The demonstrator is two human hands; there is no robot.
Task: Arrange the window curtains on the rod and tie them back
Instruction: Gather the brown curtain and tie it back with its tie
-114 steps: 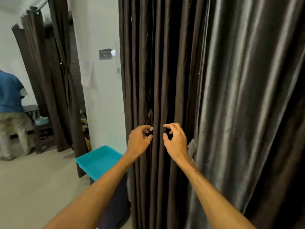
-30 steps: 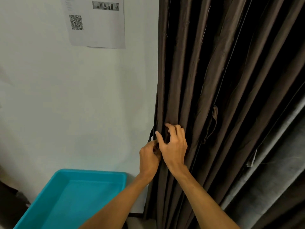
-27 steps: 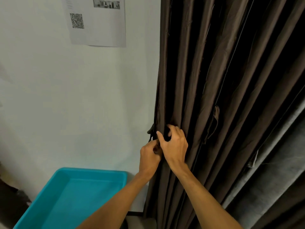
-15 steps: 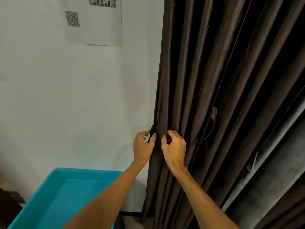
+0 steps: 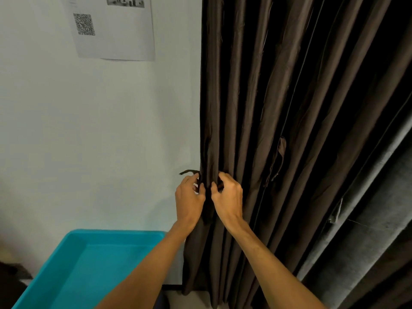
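Handling: the brown curtain [image 5: 245,108] looked soft and limp, probably weighty when bunched, with a slight sheen that suggested the folds could slide out of a loose grip.
Where to hold: the gathered pleats at about the height of the hands seemed the best place, since the bundle was narrowest there and the tie could go round it.
Look: dark brown cloth hung in long, close vertical pleats, and a small loose flap showed partway across.
Position: it hung against the white wall [image 5: 100,130], with a grey curtain [image 5: 367,241] just beside it on the right.
Tie strip [image 5: 189,171]: a thin dark end poked out to the left of the curtain's edge.
Left hand [image 5: 189,199]: its fingers were curled at that edge and appeared to pinch the tie strip.
Right hand [image 5: 228,199]: its fingers were curled into the front folds, gripping the curtain; whether it also held the strip was hidden.
Nearby: a blue tray [image 5: 116,231] sat below, near the curtain's foot.
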